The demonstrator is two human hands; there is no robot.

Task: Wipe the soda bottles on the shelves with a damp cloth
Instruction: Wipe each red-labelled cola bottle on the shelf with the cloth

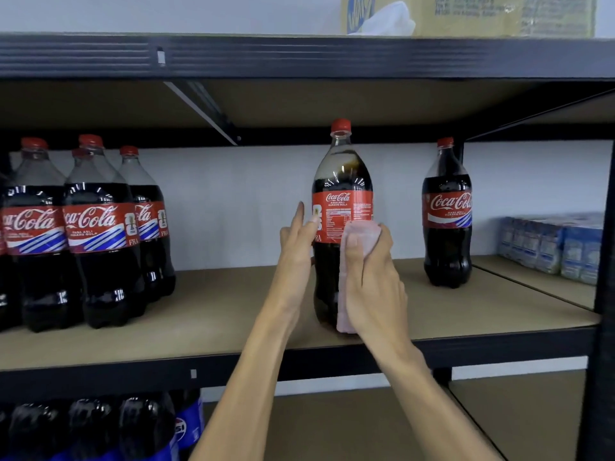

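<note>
bottle (342,181) upright mid shelf (199,311), near its front edge. my right grip (369,261) holds cloth (361,232) against the label. left grip (296,241) wide, fingers straight on bottle's side. wipe downward, brace left so it won't tip.

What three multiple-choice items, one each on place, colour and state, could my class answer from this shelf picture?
1. Where is the pink cloth?
A. On the cartons.
B. Held against the middle bottle by the right hand.
C. On the lower shelf.

2. What colour is that bottle's cap?
A. Blue.
B. Green.
C. Red.

3. How is the left hand?
A. Fingers straight, beside the bottle.
B. Clenched in a fist.
C. Holding a cap.

Answers:
1 B: the right hand grips the cloth against the bottle's front.
2 C: the cap shows plainly red.
3 A: its fingers point up along the bottle's left side.
</note>
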